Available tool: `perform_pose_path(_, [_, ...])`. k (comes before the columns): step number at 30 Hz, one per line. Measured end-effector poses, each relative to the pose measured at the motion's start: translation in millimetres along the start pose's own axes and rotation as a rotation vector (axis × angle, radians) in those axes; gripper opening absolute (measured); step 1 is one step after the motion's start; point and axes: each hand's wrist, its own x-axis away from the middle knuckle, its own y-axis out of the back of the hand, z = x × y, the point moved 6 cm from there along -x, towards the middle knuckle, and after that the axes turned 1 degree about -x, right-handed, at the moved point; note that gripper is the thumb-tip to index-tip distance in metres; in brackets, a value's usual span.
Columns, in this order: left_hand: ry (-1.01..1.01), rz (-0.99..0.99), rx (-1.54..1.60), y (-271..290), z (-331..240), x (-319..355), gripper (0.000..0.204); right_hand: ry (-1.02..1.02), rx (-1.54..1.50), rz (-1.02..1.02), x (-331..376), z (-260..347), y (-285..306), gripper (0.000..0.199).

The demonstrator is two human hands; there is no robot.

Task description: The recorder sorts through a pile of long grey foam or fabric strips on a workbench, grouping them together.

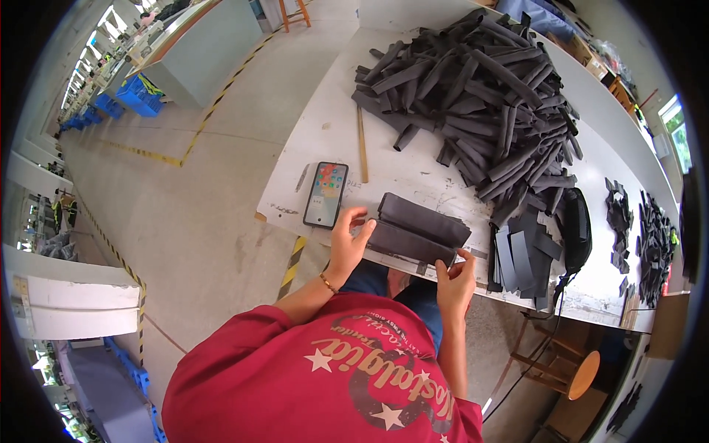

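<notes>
A folded black fabric strip (pixel 402 244) lies along the front edge of the white table, right before me. Behind it, almost parallel, lies a stack of similar black fabric strips (pixel 425 219). My left hand (pixel 348 242) is at the left end of the near strip, thumb and forefinger apart, the thumb tip by the fabric's edge. At the opposite end, my right hand (pixel 456 282) has thumb and fingers around the strip's corner. Whether the fingertips press on it firmly is hard to see.
A large heap of black fabric tubes (pixel 480 103) covers the table's far part. A phone (pixel 326 194) and a wooden stick (pixel 362 144) lie to the left. Flat dark pieces (pixel 517 258) and a black pouch (pixel 576 230) are at right; a wooden stool (pixel 583 375) stands below.
</notes>
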Motion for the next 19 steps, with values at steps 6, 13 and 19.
perform_pose_path(6, [0.104,0.159,0.206,-26,3,15,0.066,0.147,-0.109,-0.123,-8,-5,-5,0.068])
perform_pose_path(13, [0.113,0.236,0.018,-42,-3,22,0.068,-0.050,-0.143,0.057,-19,-19,-23,0.076])
perform_pose_path(19, [0.183,0.084,0.107,-20,-17,-15,0.063,-0.088,-0.245,-0.121,-39,-42,33,0.058])
